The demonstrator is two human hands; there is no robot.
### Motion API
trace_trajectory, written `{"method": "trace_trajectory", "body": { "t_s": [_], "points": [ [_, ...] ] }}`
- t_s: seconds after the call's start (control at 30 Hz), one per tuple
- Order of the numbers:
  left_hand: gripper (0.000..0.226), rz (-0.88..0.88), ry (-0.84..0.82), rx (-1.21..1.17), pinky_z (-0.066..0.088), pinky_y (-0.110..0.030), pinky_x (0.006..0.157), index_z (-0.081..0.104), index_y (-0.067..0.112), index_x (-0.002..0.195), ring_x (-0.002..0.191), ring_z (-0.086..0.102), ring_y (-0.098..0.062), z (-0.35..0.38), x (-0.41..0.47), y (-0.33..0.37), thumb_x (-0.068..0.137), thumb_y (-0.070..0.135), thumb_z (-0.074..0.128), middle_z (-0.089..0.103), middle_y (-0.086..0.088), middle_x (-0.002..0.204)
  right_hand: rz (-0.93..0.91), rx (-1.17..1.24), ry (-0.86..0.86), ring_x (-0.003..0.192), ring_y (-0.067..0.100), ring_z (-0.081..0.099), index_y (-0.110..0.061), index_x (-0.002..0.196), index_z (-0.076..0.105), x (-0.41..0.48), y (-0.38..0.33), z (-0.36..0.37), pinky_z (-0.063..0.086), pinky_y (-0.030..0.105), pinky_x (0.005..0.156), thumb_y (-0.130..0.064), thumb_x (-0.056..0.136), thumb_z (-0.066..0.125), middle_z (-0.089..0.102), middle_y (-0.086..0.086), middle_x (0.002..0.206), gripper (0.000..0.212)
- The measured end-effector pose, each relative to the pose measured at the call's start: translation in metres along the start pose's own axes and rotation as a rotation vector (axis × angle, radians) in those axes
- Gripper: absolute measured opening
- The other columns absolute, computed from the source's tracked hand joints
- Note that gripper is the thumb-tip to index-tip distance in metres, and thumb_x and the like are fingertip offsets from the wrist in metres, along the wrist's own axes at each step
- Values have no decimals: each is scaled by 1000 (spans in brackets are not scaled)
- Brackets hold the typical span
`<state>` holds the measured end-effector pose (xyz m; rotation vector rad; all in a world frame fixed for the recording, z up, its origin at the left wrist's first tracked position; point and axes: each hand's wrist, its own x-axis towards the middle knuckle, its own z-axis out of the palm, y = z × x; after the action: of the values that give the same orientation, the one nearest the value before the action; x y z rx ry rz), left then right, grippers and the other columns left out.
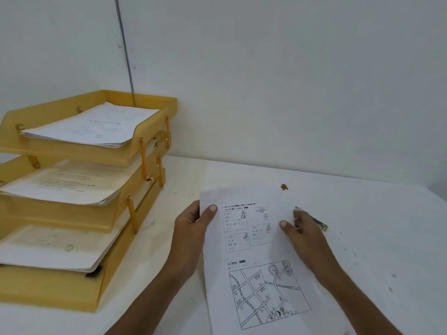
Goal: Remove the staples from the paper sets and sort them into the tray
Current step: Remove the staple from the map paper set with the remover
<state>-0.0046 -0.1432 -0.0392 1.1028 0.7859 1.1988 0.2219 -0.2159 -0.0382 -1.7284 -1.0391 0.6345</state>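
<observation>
Trays (72,290) block the left; table (377,240) rightward open, perhaps one brown scrap (284,187)

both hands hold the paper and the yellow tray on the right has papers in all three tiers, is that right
No: the tray stands on the left, not the right, as the head view shows. The left hand and right hand do hold the paper, and all three tiers have papers.
</observation>
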Motion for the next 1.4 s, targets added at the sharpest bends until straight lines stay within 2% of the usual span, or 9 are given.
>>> {"method": "trace_trajectory", "body": {
  "t_s": [0.1,0.17,0.27,0.33,0.4,0.67,0.83,1.03,1.4],
  "points": [
    [20,174,75,184,60,-43,83,77,22,109,95,75,-25,12,-5,0,102,16,59,80,1,100,-362,-264,379,110,16,55,-19,122,60,-11,-22,12,44,33,95,-15,96,61,55,-1,117,26],
    [28,314,56,332,61,-30,83,76,29,117,99,73,-10,19,-12,-5,102,12,59,78,9,106,-325,-20,191,98,16,64,-21,105,66,-21,-49,18,49,30,84,-22,99,59,65,-4,102,9],
    [43,569,-3,572,53,-19,100,67,29,131,121,64,3,18,-21,-19,98,2,61,70,12,131,128,407,-315,87,28,74,-6,106,70,-33,-79,22,55,39,75,-49,99,55,74,7,91,46],
    [43,732,-48,696,45,-14,107,60,23,137,130,51,14,13,-22,-24,97,8,60,61,8,140,195,462,-402,86,27,74,-3,110,70,-35,-77,24,55,40,73,-49,99,54,71,12,93,49],
    [43,819,-82,757,41,-11,109,57,18,138,133,42,20,11,-23,-26,95,14,60,58,6,140,186,501,-380,85,25,72,-6,107,70,-37,-67,25,54,37,70,-33,102,56,70,13,96,31],
    [53,701,-81,737,45,-15,109,63,17,137,132,53,5,3,-22,-37,90,-7,57,62,5,140,223,691,-462,79,23,68,-3,106,70,-48,-50,25,57,32,66,-10,93,64,70,13,92,16],
    [54,728,-73,754,42,-13,110,64,12,136,132,50,12,2,-21,-34,87,-8,54,63,3,138,275,739,-472,77,24,67,-1,95,72,-53,-43,29,58,32,65,-12,90,67,68,16,87,13],
    [58,721,-76,746,44,-18,111,64,13,136,133,53,1,0,-21,-37,87,-17,59,63,1,139,269,809,-477,77,24,69,0,94,74,-54,-41,30,60,31,68,-12,85,68,69,17,87,16],
    [42,795,-112,806,43,-12,108,59,13,138,135,43,12,-2,-18,-40,96,15,50,58,3,141,122,495,-360,79,26,70,-7,89,68,-56,-45,33,57,39,69,-23,97,63,70,14,86,18]
  ]
}}
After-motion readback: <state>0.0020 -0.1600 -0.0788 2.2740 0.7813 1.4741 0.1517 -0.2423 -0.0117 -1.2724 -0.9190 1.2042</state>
